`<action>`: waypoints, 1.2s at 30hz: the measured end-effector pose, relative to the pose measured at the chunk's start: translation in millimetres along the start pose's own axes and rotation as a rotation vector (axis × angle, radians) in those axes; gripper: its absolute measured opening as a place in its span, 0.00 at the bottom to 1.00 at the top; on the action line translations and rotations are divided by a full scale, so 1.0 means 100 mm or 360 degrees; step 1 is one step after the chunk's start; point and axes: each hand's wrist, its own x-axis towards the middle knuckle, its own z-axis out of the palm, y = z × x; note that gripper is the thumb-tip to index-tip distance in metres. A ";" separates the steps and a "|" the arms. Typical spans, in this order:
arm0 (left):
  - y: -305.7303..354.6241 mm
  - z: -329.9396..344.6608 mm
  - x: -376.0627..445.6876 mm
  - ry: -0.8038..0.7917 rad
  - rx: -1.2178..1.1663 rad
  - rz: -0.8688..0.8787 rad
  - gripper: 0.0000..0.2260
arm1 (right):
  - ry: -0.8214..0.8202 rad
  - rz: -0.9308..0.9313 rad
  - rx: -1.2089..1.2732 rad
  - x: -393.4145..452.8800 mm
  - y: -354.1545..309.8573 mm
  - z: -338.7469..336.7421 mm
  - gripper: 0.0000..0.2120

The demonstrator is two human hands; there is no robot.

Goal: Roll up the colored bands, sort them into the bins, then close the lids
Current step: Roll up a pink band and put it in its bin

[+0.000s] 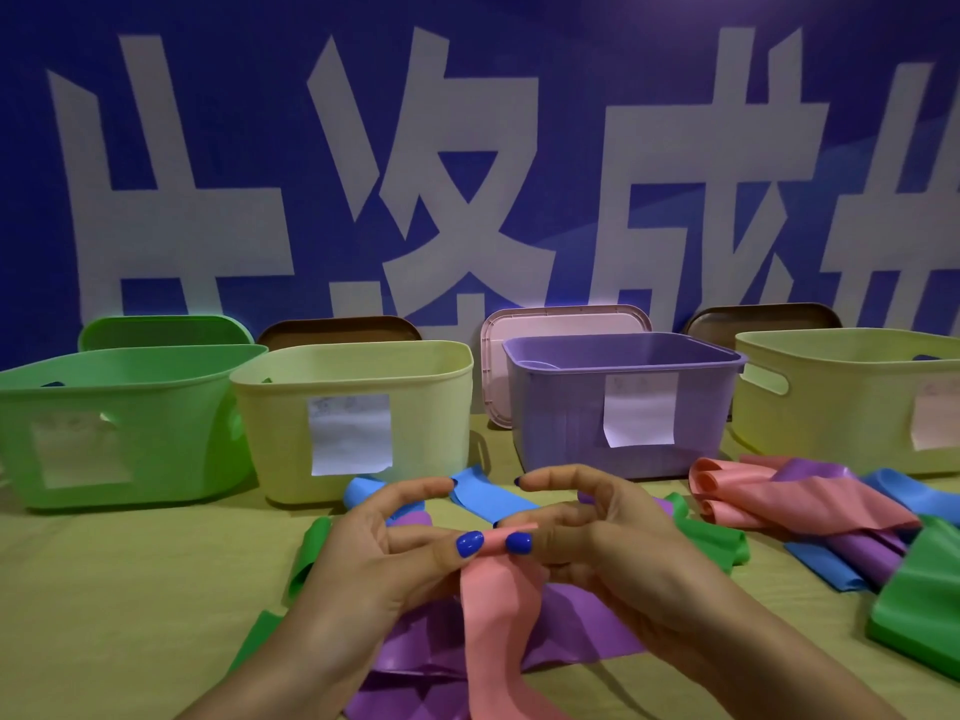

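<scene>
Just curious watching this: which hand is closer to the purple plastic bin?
The right hand: it sits just in front of the purple plastic bin. The left hand is off toward the pale yellow bin.

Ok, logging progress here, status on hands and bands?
Left hand and right hand both pinching the pink stretchy band, roll just starting. Four open plastic bins, lids off. Loose purple band underneath.
</scene>
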 end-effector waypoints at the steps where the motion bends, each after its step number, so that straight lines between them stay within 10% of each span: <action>1: 0.00 0.00 -0.01 -0.0001 0.0049 0.0030 0.28 | -0.0004 0.0013 -0.0002 0.00 0.00 0.00 0.18; 19: -0.03 0.05 -0.12 0.0024 0.0726 0.0687 0.27 | -0.0151 -0.0259 -0.0284 -0.04 -0.07 0.01 0.14; 27: -0.02 0.03 -0.03 -0.0094 0.0219 0.0338 0.10 | -0.0102 -0.0546 -0.0379 -0.04 -0.03 0.03 0.14; 36: -0.12 0.03 -0.04 -0.0055 0.0374 0.0446 0.20 | -0.0113 -0.0782 -0.1248 -0.02 0.06 0.05 0.09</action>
